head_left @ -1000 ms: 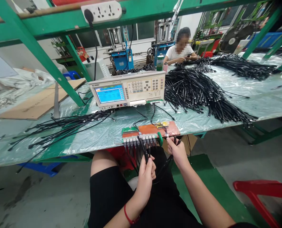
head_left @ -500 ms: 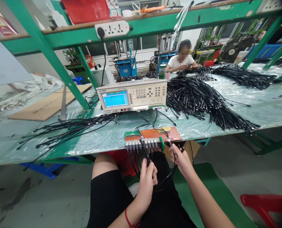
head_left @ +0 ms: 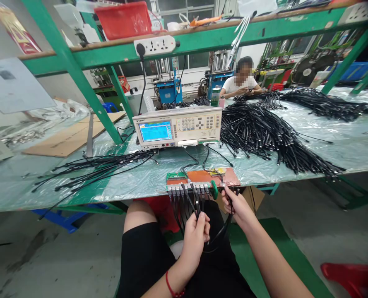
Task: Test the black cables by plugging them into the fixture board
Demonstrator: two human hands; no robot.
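Note:
My left hand (head_left: 198,231) is closed around several black cables whose ends rise above its fingers. Below the table's front edge, my right hand (head_left: 235,203) pinches a black cable by its plug at a connector (head_left: 223,184) on the right end of the test board (head_left: 199,177). I cannot tell whether that plug is fully seated. A row of plugged-in cables (head_left: 176,203) hangs from the metal sockets along the board's front, left of both hands. Thin leads run from the board to a bench tester (head_left: 177,126) with a lit blue screen.
A large heap of black cables (head_left: 264,132) covers the table right of the tester; a smaller bundle (head_left: 93,167) lies left. A green frame (head_left: 202,39) with a power strip (head_left: 155,45) spans overhead. Across the table sits a person (head_left: 241,80). A red stool (head_left: 351,275) stands lower right.
My right hand has brought the cable's plug up against the board's right connector. My left hand still grips its cables, now with their ends fanned apart. The whole view has shifted slightly.

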